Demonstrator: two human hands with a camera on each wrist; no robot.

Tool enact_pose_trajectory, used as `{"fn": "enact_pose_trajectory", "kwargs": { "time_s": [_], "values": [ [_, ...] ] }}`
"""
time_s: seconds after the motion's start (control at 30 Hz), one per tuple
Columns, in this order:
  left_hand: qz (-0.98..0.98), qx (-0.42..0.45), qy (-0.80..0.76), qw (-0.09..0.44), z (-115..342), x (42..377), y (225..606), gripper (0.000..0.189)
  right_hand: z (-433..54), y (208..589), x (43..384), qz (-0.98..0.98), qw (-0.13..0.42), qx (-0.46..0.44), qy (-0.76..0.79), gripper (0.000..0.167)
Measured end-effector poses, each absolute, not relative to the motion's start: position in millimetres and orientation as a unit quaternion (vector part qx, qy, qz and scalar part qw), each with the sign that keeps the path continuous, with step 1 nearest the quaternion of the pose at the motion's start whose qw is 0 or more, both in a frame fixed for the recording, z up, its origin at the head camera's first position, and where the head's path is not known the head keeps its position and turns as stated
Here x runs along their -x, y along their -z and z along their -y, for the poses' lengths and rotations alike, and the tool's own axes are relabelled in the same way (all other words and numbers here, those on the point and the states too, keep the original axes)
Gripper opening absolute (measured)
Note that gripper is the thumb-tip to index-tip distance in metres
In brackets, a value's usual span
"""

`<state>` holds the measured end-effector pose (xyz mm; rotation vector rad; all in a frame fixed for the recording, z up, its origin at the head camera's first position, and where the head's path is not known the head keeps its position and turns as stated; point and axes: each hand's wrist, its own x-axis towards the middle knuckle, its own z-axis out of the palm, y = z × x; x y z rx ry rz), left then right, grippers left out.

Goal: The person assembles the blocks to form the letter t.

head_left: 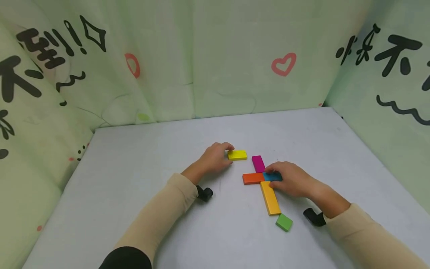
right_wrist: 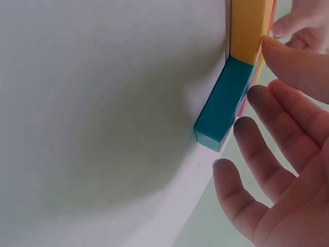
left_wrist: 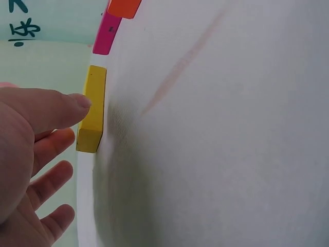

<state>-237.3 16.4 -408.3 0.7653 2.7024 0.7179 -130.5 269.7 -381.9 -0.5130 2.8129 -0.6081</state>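
In the head view my left hand [head_left: 215, 157] is at the left end of a yellow block [head_left: 237, 155], thumb and index finger along opposite sides. The left wrist view shows the thumb [left_wrist: 61, 109] overlapping the block's side, other fingers loose. My right hand [head_left: 291, 178] rests around the blue block [head_left: 273, 176], its fingers spread along the far side. Its thumb [right_wrist: 293, 64] meets the corner of the orange-yellow block [head_left: 270, 198]. The blue block lies against the right end of the orange block [head_left: 252, 178]. A magenta block [head_left: 258, 163] stands beyond them.
A green block [head_left: 284, 222] lies at the near end of the orange-yellow one. The blocks lie on a white table [head_left: 141, 179]. A pale green curtain [head_left: 215, 59] with printed hearts and characters closes off the back and sides.
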Motion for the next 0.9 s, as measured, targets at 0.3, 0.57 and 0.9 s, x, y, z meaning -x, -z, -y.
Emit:
{"fn": "enact_pose_trajectory", "kwargs": {
  "time_s": [0.3, 0.57, 0.9],
  "values": [
    [-0.926, -0.264, -0.238, 0.130, -16.9, 238.4, 406.3, 0.045, -264.6, 377.2, 133.8, -0.961, 0.118, 0.175, 0.180, 0.042],
    [-0.928, -0.256, -0.236, 0.130, -16.7, 237.9, 404.9, 0.045, -263.9, 374.1, 141.4, -0.958, 0.144, 0.173, 0.176, 0.048],
    [-0.931, -0.248, -0.231, 0.134, -18.4, 239.1, 407.3, 0.046, -265.1, 374.9, 153.5, -0.955, 0.163, 0.177, 0.173, 0.061]
  ]
}}
